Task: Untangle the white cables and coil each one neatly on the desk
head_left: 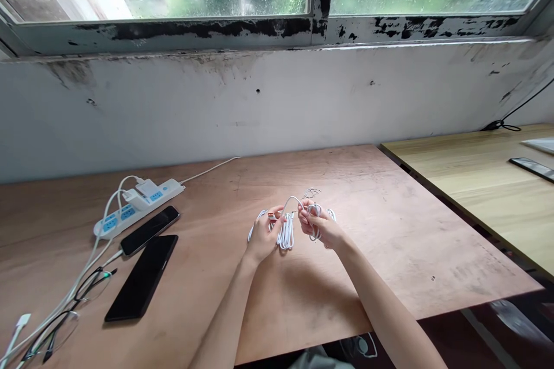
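A white cable (pixel 285 233) lies in loose coils on the brown wooden table (pixel 389 225), and both my hands grip it. My left hand (pixel 264 236) pinches the cable near an end with an orange-tipped plug. My right hand (pixel 320 225) is closed round a bundle of loops just to the right. A short arc of cable runs between the two hands.
At the left lie a white power strip (pixel 138 204) with a charger plugged in, two dark phones (pixel 149 230) (pixel 142 277), white charging leads and a pair of glasses (pixel 64 317). A lighter table (pixel 485 184) stands to the right across a gap. The wall and window are behind.
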`<state>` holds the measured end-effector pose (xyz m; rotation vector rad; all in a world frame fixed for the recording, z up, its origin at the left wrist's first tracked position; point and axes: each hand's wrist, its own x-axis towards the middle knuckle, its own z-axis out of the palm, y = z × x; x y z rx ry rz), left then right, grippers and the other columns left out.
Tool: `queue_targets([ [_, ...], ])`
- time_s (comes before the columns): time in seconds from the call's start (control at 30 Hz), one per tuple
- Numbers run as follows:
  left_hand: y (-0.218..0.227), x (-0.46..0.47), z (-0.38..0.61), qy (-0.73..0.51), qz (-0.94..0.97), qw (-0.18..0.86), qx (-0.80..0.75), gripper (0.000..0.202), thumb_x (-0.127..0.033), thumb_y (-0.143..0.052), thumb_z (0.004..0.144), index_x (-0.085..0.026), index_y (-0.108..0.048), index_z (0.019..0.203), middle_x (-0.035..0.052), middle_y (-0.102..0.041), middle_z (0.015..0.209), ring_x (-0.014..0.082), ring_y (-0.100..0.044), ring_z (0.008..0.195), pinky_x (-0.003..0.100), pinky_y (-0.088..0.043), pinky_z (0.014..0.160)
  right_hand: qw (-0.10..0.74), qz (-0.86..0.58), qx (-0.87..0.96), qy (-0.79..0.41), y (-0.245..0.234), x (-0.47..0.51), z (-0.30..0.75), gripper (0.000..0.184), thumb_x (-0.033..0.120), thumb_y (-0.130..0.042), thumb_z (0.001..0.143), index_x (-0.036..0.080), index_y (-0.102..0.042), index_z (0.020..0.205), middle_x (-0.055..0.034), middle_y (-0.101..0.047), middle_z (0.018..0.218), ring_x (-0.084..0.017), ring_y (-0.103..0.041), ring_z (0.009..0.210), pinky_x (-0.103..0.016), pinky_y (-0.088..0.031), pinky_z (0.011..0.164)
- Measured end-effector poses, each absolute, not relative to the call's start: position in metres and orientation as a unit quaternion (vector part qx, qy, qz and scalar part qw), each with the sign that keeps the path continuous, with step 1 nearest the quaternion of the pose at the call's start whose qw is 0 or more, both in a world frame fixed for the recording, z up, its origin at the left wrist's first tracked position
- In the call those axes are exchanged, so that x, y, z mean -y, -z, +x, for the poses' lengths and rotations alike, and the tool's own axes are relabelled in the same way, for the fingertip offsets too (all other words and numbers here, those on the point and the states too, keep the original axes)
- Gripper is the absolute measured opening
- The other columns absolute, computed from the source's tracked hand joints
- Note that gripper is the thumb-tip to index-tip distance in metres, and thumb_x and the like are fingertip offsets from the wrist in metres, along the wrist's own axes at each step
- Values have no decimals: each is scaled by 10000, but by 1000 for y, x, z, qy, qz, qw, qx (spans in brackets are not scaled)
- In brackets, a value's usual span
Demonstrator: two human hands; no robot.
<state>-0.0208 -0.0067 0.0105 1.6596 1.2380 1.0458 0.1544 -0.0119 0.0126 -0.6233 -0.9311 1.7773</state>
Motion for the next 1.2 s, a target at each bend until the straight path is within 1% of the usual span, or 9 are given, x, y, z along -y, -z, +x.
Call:
queue_targets([
  [0.17, -16, 10, -18, -379, 715, 306, -501, 220, -363, -522, 823, -202, -653, 897, 44, -682, 820, 155, -611, 729, 242, -428, 670, 512, -268, 382, -721, -14, 10, 157, 215, 320, -664, 729, 186, -529, 828, 93, -274, 502, -53, -201, 455, -188, -217, 441],
  [0.3, -19, 16, -9, -379, 742, 271, -482, 214, -362, -508, 834, -221, -654, 901, 44, -678, 851, 170, -602, 774, 271, -413, 737, 499, -326, 425, -681, -10, 8, 156, 427, 345, -706, 686, 178, -587, 1059, 98, -294, 478, -61, -237, 458, -200, -235, 448],
  [0.47, -21, 22, 1, -385, 731, 367, -427, 326, -430, -434, 862, -189, -653, 873, 60, -663, 851, 165, -599, 800, 264, -430, 740, 520, -340, 432, -653, -4, 7, 152, 252, 397, -714, 670, 168, -635, 738, 29, -477, 578, -88, -428, 561, -216, -369, 546],
  [0.6, -19, 23, 2, -477, 574, 480, -461, 448, -554, -420, 827, -165, -607, 948, 34, -623, 698, 122, -558, 547, 223, -421, 511, 595, -304, 348, -658, -5, 7, 148, 289, 430, -701, 683, 187, -545, 691, 8, -537, 700, -115, -519, 689, -251, -444, 676],
  [0.7, -16, 18, -1, -548, 479, 486, -484, 468, -595, -453, 791, -157, -600, 867, 31, -617, 695, 102, -540, 513, 208, -417, 476, 611, -269, 292, -684, -7, 5, 149, 323, 415, -707, 682, 192, -475, 670, 41, -464, 624, -86, -483, 576, -220, -429, 570],
  [0.77, -15, 13, -4, -588, 439, 485, -475, 477, -611, -477, 769, -147, -585, 746, 45, -629, 728, 102, -563, 572, 207, -453, 536, 609, -271, 287, -688, -7, 3, 151, 346, 410, -698, 694, 193, -431, 648, 80, -333, 533, -48, -325, 429, -178, -313, 426],
  [0.9, -20, 6, -11, -647, 356, 534, -412, 464, -609, -560, 717, -151, -519, 653, 6, -595, 652, 75, -547, 551, 192, -468, 569, 554, -346, 406, -639, -9, 4, 158, 308, 470, -632, 734, 188, -515, 695, 98, -237, 473, -43, -173, 386, -189, -160, 374],
  [1.13, -33, 2, -25, -695, 212, 629, -276, 360, -471, -678, 696, -171, -485, 657, -55, -516, 627, 15, -487, 516, 117, -440, 527, 415, -440, 696, -387, -14, 11, 160, 267, 338, -717, 662, 230, -677, 902, -2, -553, 662, -141, -476, 603, -254, -335, 560],
  [1.2, -33, 0, -29, -695, 194, 643, -257, 312, -436, -645, 743, -172, -496, 670, -58, -501, 629, 2, -470, 507, 100, -432, 518, 401, -458, 715, -344, -10, 10, 159, 205, 277, -730, 642, 241, -681, 837, -12, -557, 695, -155, -483, 636, -269, -339, 599],
])
